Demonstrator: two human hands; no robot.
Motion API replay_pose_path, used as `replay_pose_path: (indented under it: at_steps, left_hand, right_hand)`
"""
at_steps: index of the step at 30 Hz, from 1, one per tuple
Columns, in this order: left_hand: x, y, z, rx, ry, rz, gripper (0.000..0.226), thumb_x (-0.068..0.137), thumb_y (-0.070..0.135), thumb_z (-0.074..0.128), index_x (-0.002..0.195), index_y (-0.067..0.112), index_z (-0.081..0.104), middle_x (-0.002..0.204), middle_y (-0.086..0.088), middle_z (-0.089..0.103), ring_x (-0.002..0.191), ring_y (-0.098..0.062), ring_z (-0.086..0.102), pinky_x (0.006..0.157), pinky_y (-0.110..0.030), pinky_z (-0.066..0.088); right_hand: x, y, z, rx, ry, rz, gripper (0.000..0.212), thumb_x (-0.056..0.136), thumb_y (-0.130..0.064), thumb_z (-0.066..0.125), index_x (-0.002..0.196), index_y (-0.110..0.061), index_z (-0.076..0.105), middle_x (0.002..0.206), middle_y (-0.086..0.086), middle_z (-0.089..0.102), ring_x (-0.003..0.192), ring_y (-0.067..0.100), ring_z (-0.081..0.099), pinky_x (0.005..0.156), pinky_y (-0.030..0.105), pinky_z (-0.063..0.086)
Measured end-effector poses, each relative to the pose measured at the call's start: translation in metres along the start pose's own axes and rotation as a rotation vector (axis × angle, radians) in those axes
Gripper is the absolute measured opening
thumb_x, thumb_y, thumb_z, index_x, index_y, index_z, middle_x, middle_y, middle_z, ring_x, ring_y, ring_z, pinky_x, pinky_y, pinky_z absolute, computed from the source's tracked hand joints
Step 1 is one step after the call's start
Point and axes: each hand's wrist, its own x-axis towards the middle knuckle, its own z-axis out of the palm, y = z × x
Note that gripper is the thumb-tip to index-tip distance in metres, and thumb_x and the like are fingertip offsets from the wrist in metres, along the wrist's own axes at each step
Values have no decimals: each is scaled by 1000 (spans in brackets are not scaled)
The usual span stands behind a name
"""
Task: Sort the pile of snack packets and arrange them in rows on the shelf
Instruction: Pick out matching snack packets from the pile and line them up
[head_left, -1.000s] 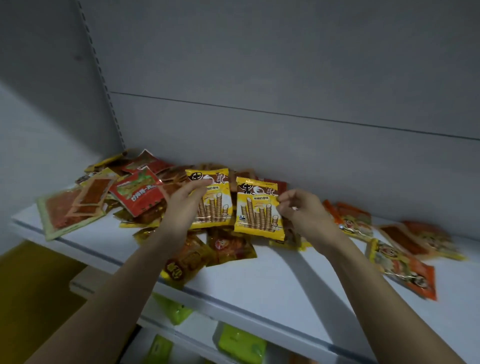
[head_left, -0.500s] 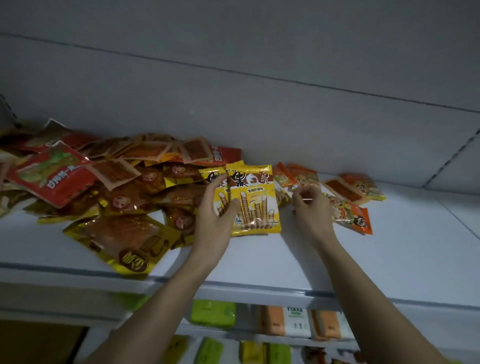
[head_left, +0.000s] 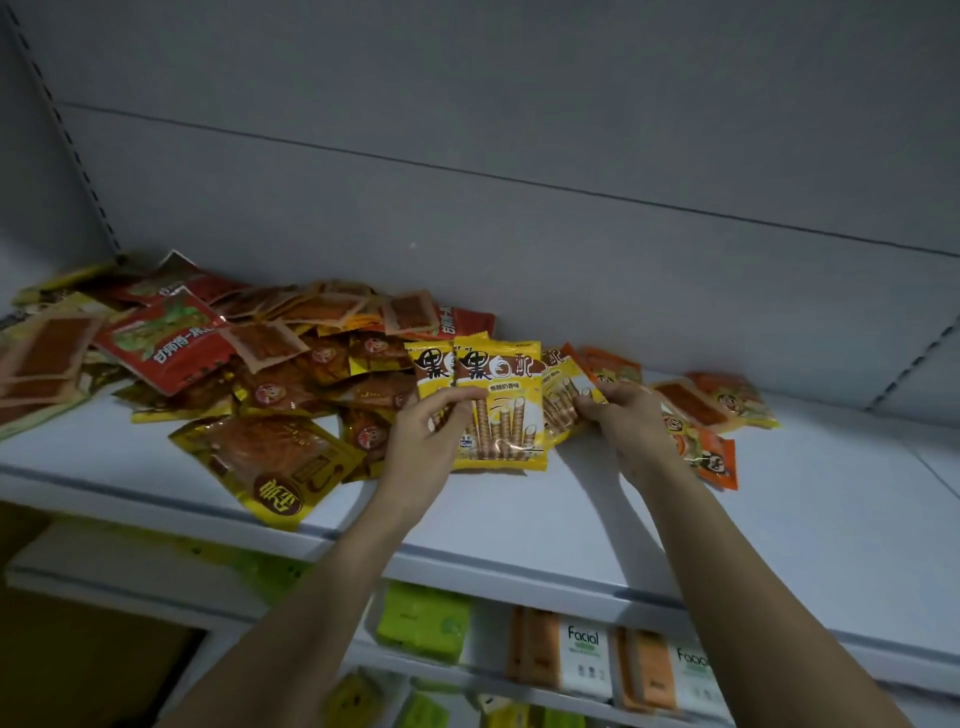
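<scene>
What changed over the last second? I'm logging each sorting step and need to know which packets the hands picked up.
The left hand drew its two yellow wafer packets together from side by side until they overlapped, and now grips them as a stack. The right hand reached into the packets beside them and took hold of a third yellow packet. The pile and the orange packets on the shelf look unmoved.

The front wafer packet (head_left: 501, 410) is showing bright yellow with a brown band on top, black and white characters, and striped brown-and-cream rolls. A red packet (head_left: 161, 343) is displaying green leaves and white lettering. The gold packet (head_left: 270, 462) is carrying a brown round badge. Orange packets (head_left: 714, 457) are lying on the white shelf (head_left: 779, 519), against a grey wall (head_left: 519, 130). Below, green packs (head_left: 423, 623) and orange-and-white boxes (head_left: 582, 654) are showing.
</scene>
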Motion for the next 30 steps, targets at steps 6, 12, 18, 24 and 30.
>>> replay_pose_path:
  at_steps: [6, 12, 18, 24, 30]
  left_hand:
    - [-3, 20, 35, -43, 183, 36, 25, 100, 14, 60, 101, 30, 78, 128, -3, 62, 114, -9, 60, 84, -13, 51]
    - [-17, 69, 159, -135, 11, -41, 13, 96, 23, 67, 106, 28, 74, 109, 19, 67, 96, 19, 58, 78, -3, 45]
    - [-39, 85, 274, -281, -102, -191, 30, 86, 25, 78, 116, 26, 72, 115, 7, 72, 104, -8, 70, 81, -22, 56]
    - [-38, 79, 352, -282, -193, -216, 44, 83, 7, 79, 125, 19, 69, 114, 2, 73, 99, -15, 73, 72, -19, 58]
    - [-18, 77, 436, -290, -344, -211, 39, 83, 9, 80, 116, 28, 71, 123, 1, 69, 110, -15, 67, 86, -27, 59]
  right_hand:
    - [-24, -12, -80, 349, -14, -64, 12, 97, 0, 57, 102, -9, 63, 97, 12, 70, 82, 24, 67, 73, 38, 57]
    - [-42, -10, -176, 469, -65, -116, 12, 96, 4, 56, 105, -4, 58, 103, 13, 69, 85, 18, 71, 79, 30, 60]
    - [-47, 11, -260, 333, -25, -102, 22, 93, 3, 61, 115, 0, 59, 107, 19, 70, 89, 27, 72, 77, 32, 60]
    - [-32, 28, -328, 43, 91, -78, 29, 95, -17, 65, 122, -13, 54, 111, 9, 64, 86, 18, 67, 63, 23, 50]
    - [-7, 36, -385, -32, 311, -100, 20, 97, -17, 62, 117, -16, 57, 102, 5, 66, 77, 12, 67, 53, 17, 48]
